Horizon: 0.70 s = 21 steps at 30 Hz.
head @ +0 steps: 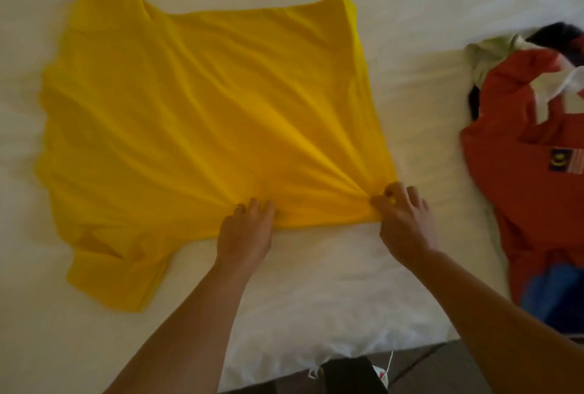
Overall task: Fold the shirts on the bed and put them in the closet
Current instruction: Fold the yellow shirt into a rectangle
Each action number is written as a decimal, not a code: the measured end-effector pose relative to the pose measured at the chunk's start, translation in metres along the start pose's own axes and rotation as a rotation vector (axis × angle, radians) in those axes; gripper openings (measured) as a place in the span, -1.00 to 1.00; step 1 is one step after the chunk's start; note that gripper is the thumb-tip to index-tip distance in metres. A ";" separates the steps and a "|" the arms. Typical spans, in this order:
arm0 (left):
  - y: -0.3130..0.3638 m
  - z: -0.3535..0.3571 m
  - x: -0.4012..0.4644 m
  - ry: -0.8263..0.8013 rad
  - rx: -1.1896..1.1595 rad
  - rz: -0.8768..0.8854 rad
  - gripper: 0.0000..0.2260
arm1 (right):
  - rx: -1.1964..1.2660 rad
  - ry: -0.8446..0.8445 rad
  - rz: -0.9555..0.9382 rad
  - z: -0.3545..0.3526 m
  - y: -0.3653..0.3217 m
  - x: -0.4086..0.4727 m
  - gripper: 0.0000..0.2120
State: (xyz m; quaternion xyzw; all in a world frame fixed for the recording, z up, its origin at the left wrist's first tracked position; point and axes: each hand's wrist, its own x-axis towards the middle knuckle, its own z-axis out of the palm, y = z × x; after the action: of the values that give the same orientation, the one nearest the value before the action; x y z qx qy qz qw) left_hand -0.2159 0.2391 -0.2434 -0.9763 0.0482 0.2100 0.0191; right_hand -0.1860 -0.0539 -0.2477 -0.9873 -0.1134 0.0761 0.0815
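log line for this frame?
fold: started | left hand: grips yellow shirt edge | right hand: pinches corner | orange shirt: waiting

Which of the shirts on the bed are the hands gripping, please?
The plain yellow shirt, pinched at its near edge by both hands; the orange shirt lies untouched to the right.

A yellow shirt (202,128) lies spread on the white bed (410,30), wrinkles fanning from its near edge — there the left hand (248,229) grips the cloth and the right hand (404,220) pinches the corner. An orange shirt (518,172) lies well apart on the right.
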 end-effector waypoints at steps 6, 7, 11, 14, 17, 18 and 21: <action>0.009 0.006 -0.008 0.002 -0.013 0.005 -0.63 | 0.433 -0.050 0.439 -0.007 0.009 -0.004 -0.64; 0.009 0.006 -0.009 0.003 -0.009 0.010 -0.63 | 0.487 -0.071 0.580 -0.009 0.007 0.002 -0.63; 0.007 0.009 -0.011 -0.013 -0.031 0.020 -0.62 | 0.605 -0.312 0.800 -0.015 0.004 0.022 -0.83; 0.006 0.005 -0.018 -0.062 -0.086 0.026 -0.67 | 0.598 -0.308 0.842 -0.017 0.004 0.016 -0.93; 0.000 0.003 -0.026 -0.120 -0.295 -0.077 -0.74 | 0.488 -0.279 0.911 -0.017 -0.005 0.002 -0.86; -0.004 0.001 -0.032 -0.093 -0.377 -0.126 -0.75 | 0.458 -0.246 0.949 -0.018 -0.012 -0.003 -0.82; -0.031 -0.004 -0.048 0.052 -0.509 -0.262 -0.79 | 0.375 -0.155 0.879 -0.024 -0.052 -0.018 -0.81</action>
State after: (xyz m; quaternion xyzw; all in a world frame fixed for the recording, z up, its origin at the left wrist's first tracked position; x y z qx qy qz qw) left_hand -0.2547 0.2743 -0.2191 -0.9527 -0.1323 0.1858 -0.2010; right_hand -0.2101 -0.0113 -0.2124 -0.9014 0.3243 0.1958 0.2097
